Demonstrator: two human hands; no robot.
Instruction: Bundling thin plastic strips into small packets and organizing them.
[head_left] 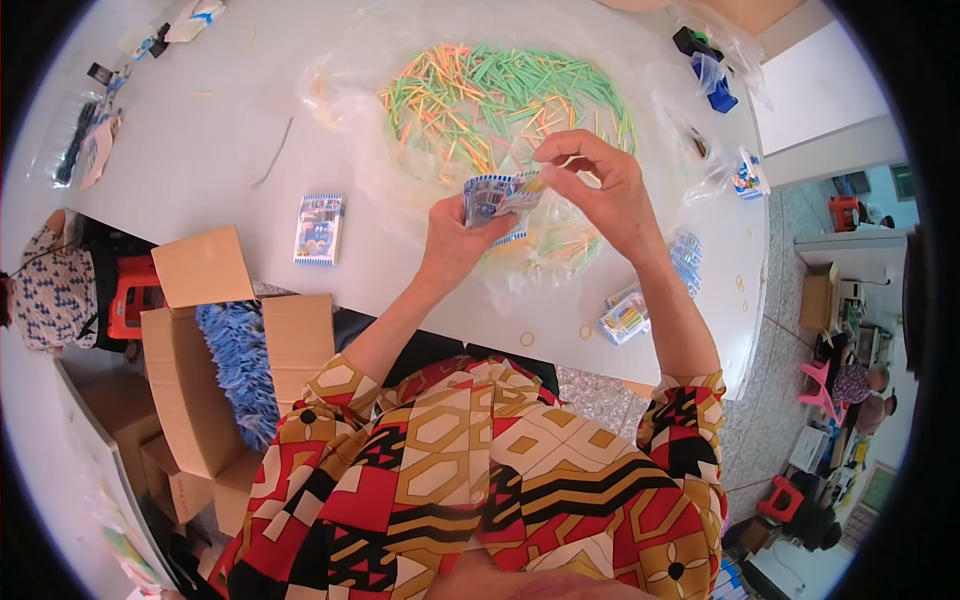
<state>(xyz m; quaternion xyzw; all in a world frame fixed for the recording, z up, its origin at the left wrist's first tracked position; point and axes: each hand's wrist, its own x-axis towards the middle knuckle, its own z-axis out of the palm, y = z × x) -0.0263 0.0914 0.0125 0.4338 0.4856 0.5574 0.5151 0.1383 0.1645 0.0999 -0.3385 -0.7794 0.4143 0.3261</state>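
Observation:
My left hand (458, 238) is wrapped around a small blue-and-white printed packet (488, 198), holding it over the near edge of a clear plastic sheet (345, 150). At the packet's upper right end, the thumb and forefinger of my right hand (612, 200) are pinched together. Whatever sits between those fingertips is too small to make out. Just beyond both hands, a wide heap of thin coloured sticks (530, 85), mostly green with orange and yellow, is spread on the plastic.
A flat packet (319, 229) lies left of my hands; more packets (626, 315) lie beside my right forearm. Rubber bands (527, 339) dot the table's near edge. An open carton (190, 390) of blue packets stands at lower left. A blue tape dispenser (720, 95) is at far right.

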